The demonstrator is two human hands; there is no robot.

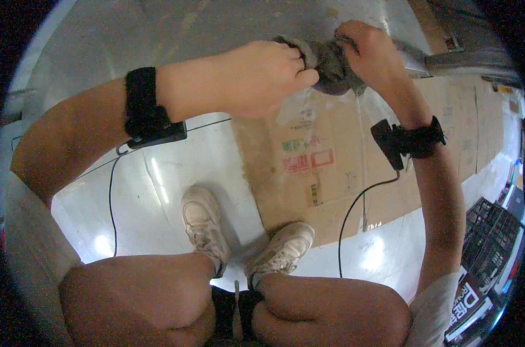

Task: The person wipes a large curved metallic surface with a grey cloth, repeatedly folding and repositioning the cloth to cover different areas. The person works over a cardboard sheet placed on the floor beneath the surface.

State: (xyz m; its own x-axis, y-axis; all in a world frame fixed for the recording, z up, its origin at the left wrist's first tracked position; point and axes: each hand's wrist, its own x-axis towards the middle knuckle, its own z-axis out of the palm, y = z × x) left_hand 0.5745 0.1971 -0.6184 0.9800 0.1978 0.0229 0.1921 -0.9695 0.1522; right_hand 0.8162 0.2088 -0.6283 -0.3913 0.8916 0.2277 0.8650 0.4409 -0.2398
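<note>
A dark grey-brown crumpled cloth (329, 63) is stretched between my two hands at the top of the view. My left hand (267, 73) grips its left part, with the fingers curled over the fabric. On the other side, my right hand (371, 50) pinches the cloth's upper right edge between thumb and fingers. Behind the hands spreads a large smooth grey surface (180, 34); I cannot tell what it belongs to. Flattened cardboard (301, 143) with printed writing lies on the floor below the cloth.
Black straps with small devices sit on my left wrist (143, 102) and right wrist (418, 139), trailing thin cables. My shoes (202, 221) rest on a glossy pale floor (158, 208) and the cardboard's edge. Black plastic crates (490, 243) stand at the right. A dark curved object (470, 63) is at upper right.
</note>
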